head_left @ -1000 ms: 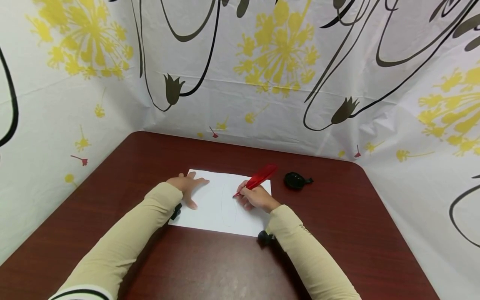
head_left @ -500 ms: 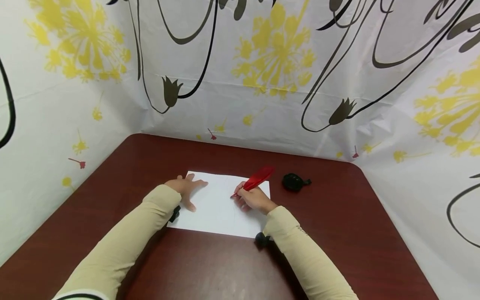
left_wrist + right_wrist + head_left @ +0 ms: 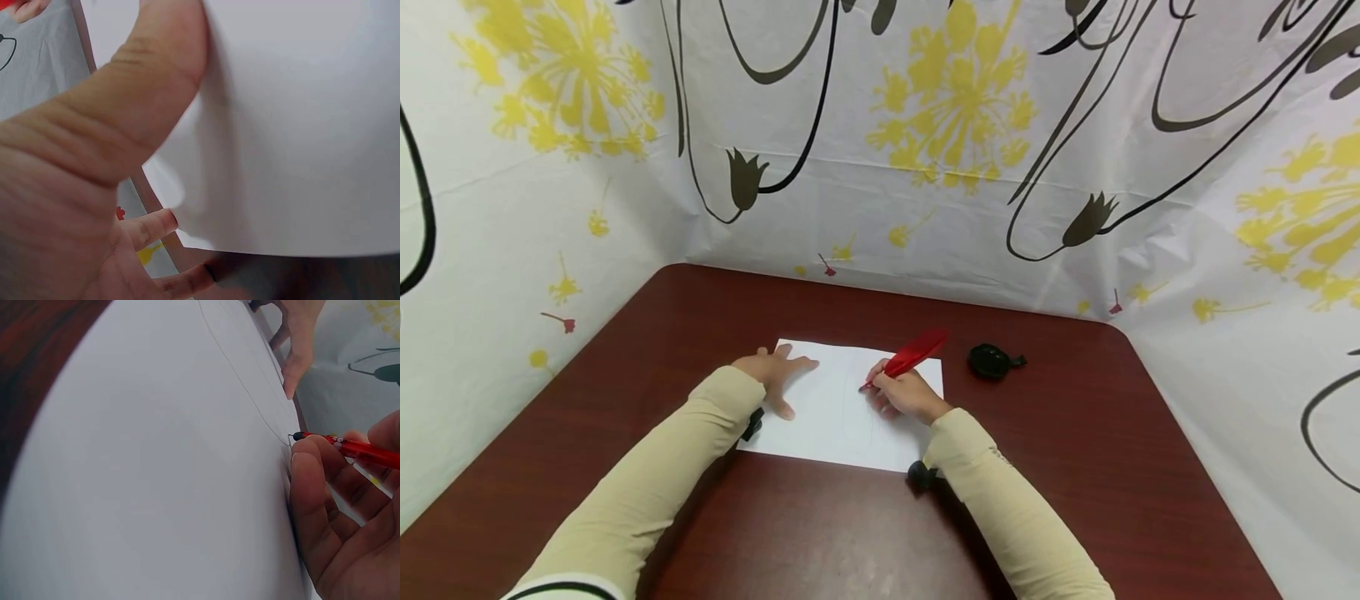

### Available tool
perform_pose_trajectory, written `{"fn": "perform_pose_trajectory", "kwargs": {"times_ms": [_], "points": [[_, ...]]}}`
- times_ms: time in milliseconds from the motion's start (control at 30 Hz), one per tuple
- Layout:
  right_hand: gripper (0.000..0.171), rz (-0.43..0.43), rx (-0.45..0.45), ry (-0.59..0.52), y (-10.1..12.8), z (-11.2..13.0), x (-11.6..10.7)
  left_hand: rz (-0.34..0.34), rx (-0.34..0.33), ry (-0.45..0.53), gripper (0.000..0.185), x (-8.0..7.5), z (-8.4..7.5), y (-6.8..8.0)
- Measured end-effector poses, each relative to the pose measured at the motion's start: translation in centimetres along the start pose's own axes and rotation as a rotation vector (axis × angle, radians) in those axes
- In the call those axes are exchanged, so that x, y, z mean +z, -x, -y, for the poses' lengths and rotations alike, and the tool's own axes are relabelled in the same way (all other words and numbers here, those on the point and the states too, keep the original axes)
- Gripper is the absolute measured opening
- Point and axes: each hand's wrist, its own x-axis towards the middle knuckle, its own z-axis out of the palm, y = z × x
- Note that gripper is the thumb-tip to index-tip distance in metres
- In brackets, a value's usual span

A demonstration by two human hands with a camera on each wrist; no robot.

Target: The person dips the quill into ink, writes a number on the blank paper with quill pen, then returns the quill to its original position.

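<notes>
A sheet of white paper [image 3: 820, 425] lies on the table, bearing thin pencil-like lines near its middle. My right hand [image 3: 908, 393] pinches a red feather pen [image 3: 917, 352] between thumb and fingers, its tip down at the paper. In the right wrist view the dark tip of the pen [image 3: 337, 444] meets the end of a curved line. My left hand [image 3: 778, 379] rests spread on the paper's left part, fingers straight and apart. The left wrist view shows the thumb [image 3: 169, 56] lying over the sheet and other fingers past its edge.
A small black dish-like object with a short handle [image 3: 992, 362] stands on the dark red-brown table [image 3: 1075, 433], right of the paper. Dark wrist cameras [image 3: 921, 476] sit under the sleeves. A white flower-patterned cloth [image 3: 865, 208] hangs behind the table.
My right hand and the pen have moved slightly left and up across the paper. The left hand stays in place on the sheet.
</notes>
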Motion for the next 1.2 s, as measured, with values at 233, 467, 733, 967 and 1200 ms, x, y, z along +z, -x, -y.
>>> {"fn": "perform_pose_trajectory", "kwargs": {"times_ms": [233,467,733,967,1200], "points": [[0.019,0.000,-0.019,-0.009,0.0,0.2,0.3,0.009,-0.034,0.011,0.099,0.2,0.2,-0.7],[0.018,0.002,-0.041,-0.011,-0.1,0.1,0.4,0.009,-0.039,0.015,0.099,0.2,0.1,-0.6],[0.018,0.001,-0.065,-0.002,-0.4,0.1,0.8,0.002,-0.018,0.000,0.098,-0.1,0.1,-0.2],[0.017,0.017,-0.064,-0.015,-0.4,0.0,1.1,0.004,-0.020,0.001,0.098,0.0,0.1,-0.3],[0.018,0.022,-0.079,-0.016,-0.3,0.1,1.3,0.006,-0.036,-0.003,0.099,-0.1,0.0,-0.3]]}}
